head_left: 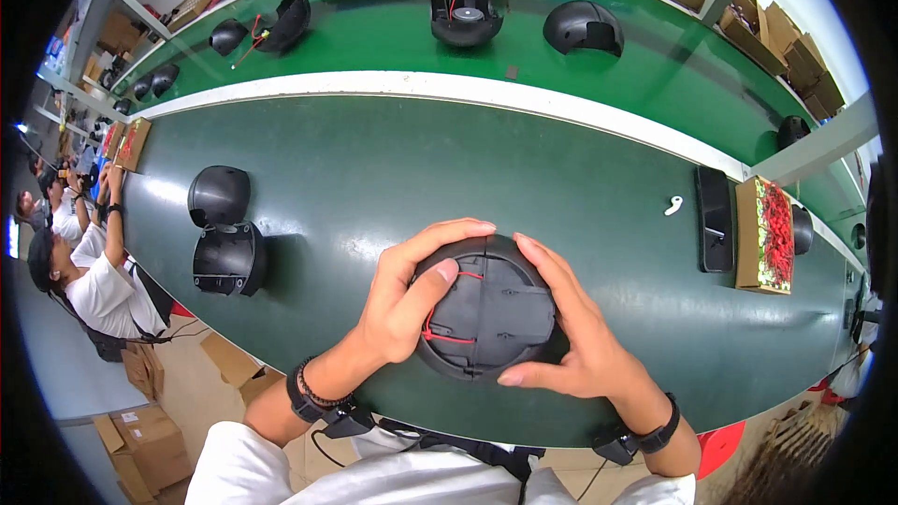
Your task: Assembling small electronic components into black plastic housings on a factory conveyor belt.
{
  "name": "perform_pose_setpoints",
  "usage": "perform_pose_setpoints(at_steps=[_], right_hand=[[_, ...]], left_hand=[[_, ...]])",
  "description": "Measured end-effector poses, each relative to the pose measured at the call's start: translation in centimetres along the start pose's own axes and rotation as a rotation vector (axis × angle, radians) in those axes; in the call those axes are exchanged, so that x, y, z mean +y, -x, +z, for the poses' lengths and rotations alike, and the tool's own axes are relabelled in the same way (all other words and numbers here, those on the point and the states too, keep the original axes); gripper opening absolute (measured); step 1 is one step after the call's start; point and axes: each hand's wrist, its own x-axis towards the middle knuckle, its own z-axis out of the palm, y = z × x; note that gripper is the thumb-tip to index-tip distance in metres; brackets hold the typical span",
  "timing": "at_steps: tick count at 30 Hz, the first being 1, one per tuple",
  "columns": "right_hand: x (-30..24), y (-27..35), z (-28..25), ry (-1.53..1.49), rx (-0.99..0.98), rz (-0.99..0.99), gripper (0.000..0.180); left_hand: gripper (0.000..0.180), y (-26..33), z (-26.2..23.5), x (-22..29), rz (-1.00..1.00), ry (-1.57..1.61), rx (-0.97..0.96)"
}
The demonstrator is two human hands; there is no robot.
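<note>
A round black plastic housing (505,313) is held between my two hands just above the green bench, near its front edge. A seam runs down its middle, and thin red wires (451,339) show on its left half. My left hand (407,295) is closed around the left side, its thumb pressing on the housing's upper face by a red wire. Curled around the right side is my right hand (580,337), its fingers at the far rim and its thumb at the near edge. The underside is hidden.
Two black shell pieces (223,229) lie at the left. A phone (715,220), a white earbud (673,205) and a cardboard box of red wires (765,236) are at the right. Beyond the white ledge, a green conveyor belt (374,33) carries black shells. Another person (103,285) works at far left.
</note>
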Motion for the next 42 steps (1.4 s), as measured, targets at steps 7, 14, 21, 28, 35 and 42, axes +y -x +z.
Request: perform_pose_setpoints(at_steps=[7, 14, 21, 28, 35, 42], right_hand=[[0.2, -0.3, 0.6, -0.013, 0.01, -0.08, 0.118], [0.5, 1.0, -1.1, -0.413, 0.252, -0.003, 0.117], [-2.5, 1.0, -3.3, -0.191, 0.315, 0.153, 0.107], [-9.6, -2.6, 6.5, 0.499, 0.242, -0.129, 0.132], [-9.2, -10.7, 12.1, -0.095, 0.054, 0.058, 0.115], [-0.6, -23.9, 14.7, 0.438, 0.338, -0.055, 0.117]], left_hand=[[0.047, -0.3, -0.5, 0.0, 0.044, 0.0, 0.002], [0.049, -0.2, 0.4, -2.9, 0.091, -0.014, -0.015], [0.055, 1.9, -3.2, -1.2, 0.067, 0.592, 0.05], [0.057, 5.7, -3.3, 1.8, 0.342, 0.434, 0.44], [0.062, 7.5, -7.2, 4.1, 0.516, -0.053, 0.612], [0.07, 11.0, -11.7, 3.3, 0.477, -0.749, 1.261]])
